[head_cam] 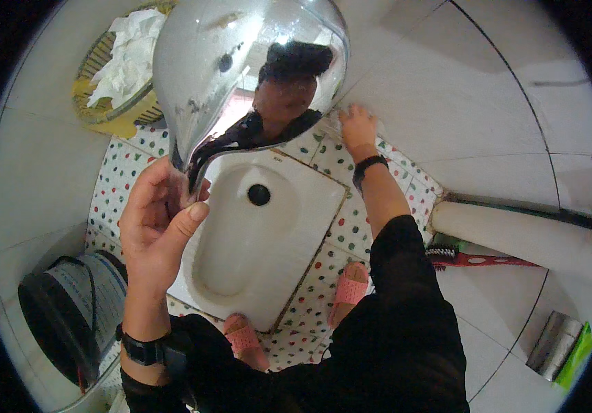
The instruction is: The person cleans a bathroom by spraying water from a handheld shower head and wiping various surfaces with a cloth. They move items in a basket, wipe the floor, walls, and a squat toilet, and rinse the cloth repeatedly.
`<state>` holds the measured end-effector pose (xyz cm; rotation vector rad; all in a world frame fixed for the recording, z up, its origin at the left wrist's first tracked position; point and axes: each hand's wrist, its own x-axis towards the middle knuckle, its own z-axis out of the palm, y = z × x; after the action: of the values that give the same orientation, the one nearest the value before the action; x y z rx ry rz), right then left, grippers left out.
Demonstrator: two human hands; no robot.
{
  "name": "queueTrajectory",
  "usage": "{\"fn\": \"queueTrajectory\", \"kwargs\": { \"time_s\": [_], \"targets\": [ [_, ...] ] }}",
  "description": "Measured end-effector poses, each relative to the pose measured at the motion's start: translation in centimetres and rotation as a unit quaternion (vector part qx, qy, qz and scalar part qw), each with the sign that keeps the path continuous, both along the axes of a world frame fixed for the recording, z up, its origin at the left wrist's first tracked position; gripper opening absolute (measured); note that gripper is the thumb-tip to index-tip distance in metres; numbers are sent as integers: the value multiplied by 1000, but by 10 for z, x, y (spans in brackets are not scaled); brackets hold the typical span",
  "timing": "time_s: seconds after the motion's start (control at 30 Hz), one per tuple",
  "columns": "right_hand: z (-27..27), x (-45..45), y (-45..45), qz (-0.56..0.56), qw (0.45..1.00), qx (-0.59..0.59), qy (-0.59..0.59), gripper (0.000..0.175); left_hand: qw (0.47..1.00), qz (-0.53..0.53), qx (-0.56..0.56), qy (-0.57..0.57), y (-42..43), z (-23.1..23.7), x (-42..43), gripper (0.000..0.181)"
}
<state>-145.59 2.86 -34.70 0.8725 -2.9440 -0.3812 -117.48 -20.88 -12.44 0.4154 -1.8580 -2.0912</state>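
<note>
My left hand (pixel 156 222) grips the narrow end of a shiny metal ladle-like vessel (pixel 254 77), whose rounded, mirror-like bowl fills the top centre and reflects a person. Dark spots mark its surface. Beneath it, a white ceramic squat toilet (pixel 244 232) is set into the floor, its round drain hole (pixel 258 195) in view. My right hand (pixel 359 126) reaches down beside the tiled wall, fingers spread near the floor's edge; something clear and thin seems to be by its fingers, but I cannot tell what it is or whether it is held.
A yellow-rimmed basket (pixel 89 88) of crumpled white tissue (pixel 130 57) stands upper left. A dark cylindrical container (pixel 69 304) is lower left. On the right are a pale pipe (pixel 512 232), a red-handled brush (pixel 481 259) and a silver object (pixel 554 346). Pink slippers (pixel 350 289) flank the toilet.
</note>
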Motion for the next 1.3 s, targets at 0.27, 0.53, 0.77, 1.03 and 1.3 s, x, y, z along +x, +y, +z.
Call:
{"fn": "queueTrajectory", "kwargs": {
  "time_s": [0.27, 0.53, 0.77, 1.03, 1.3],
  "targets": [
    [120, 10, 90, -55, 960, -229, 151, 71, 999, 7, -32, -14, -3, 5, -6, 49],
    [185, -32, 19, 101, 854, -212, 464, 56, 1000, -17, -5, 1, 7, -3, -27, 49],
    [39, -41, -13, 138, 924, -237, 268, 18, 998, 32, -18, -41, 10, -1, -20, 50],
    [-14, -12, -3, 14, 997, -66, -30, 36, 998, 26, -42, -46, 23, 6, -17, 50],
    [44, -6, 52, -143, 862, -389, -291, 42, 999, 30, -35, -12, 18, 1, -24, 50]
  ]
}}
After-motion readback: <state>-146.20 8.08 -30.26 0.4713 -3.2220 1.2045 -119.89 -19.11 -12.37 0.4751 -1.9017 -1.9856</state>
